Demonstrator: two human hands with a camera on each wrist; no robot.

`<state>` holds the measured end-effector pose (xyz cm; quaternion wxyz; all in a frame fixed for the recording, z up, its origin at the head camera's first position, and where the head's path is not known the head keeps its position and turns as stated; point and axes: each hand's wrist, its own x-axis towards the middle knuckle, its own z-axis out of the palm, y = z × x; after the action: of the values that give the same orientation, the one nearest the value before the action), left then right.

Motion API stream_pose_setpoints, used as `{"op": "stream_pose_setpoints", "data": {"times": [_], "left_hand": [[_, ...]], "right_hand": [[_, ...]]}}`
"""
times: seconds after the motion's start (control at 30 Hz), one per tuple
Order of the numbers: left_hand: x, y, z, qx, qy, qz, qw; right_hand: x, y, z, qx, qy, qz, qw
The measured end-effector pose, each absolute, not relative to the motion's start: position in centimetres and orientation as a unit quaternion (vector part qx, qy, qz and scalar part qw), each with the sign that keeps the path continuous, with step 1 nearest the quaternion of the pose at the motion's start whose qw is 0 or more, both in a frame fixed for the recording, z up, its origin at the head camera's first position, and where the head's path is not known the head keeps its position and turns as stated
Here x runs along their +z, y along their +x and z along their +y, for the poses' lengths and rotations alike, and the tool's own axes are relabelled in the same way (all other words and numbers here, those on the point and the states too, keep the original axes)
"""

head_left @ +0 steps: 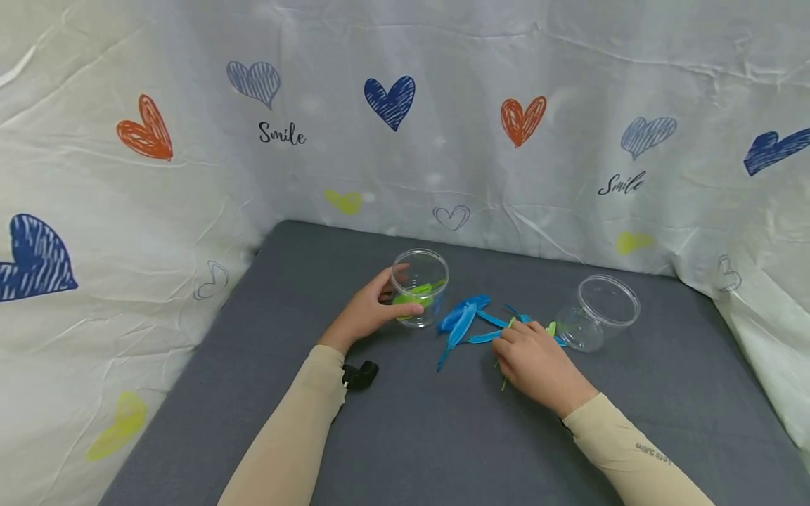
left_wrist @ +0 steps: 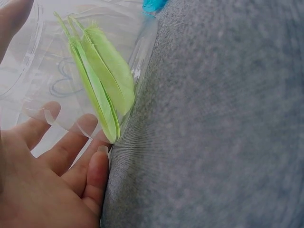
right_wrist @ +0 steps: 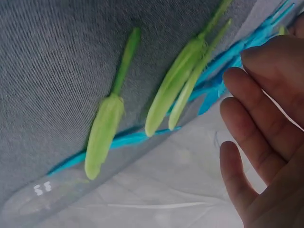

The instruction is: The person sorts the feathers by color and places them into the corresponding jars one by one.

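Observation:
In the head view my left hand [head_left: 367, 307] holds a clear plastic cup [head_left: 420, 323], thumb at the near side and fingers behind. Several light green feathers [left_wrist: 109, 71] stand inside it. My right hand [head_left: 534, 362] is lowered over a scatter of blue feathers [head_left: 462, 320] and green feathers [right_wrist: 178, 85]. Seen from the right wrist, its fingers are bent, with a sliver of green by thumb and index finger. Whether they pinch it is hidden. One more green feather [right_wrist: 104, 133] lies across a blue one, close to the second clear cup [head_left: 609, 302].
The second cup stands to the right, just beyond my right hand. A grey cloth [head_left: 443, 436] covers the table. White curtains [head_left: 455, 161] printed with hearts hang behind the table and at its sides. A black strap device [head_left: 361, 376] sits at my left wrist.

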<state>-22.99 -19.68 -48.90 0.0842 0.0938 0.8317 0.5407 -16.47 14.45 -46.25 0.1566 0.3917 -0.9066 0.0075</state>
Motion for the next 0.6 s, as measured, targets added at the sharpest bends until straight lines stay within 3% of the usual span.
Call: {"op": "stream_pose_setpoints", "data": {"times": [0.6], "left_hand": [[-48.9, -22.98, -19.97, 0.544, 0.105, 0.828, 0.087]], "right_hand": [[-47.02, -16.84, 13.92, -0.028, 0.391, -0.91, 0.138]]}}
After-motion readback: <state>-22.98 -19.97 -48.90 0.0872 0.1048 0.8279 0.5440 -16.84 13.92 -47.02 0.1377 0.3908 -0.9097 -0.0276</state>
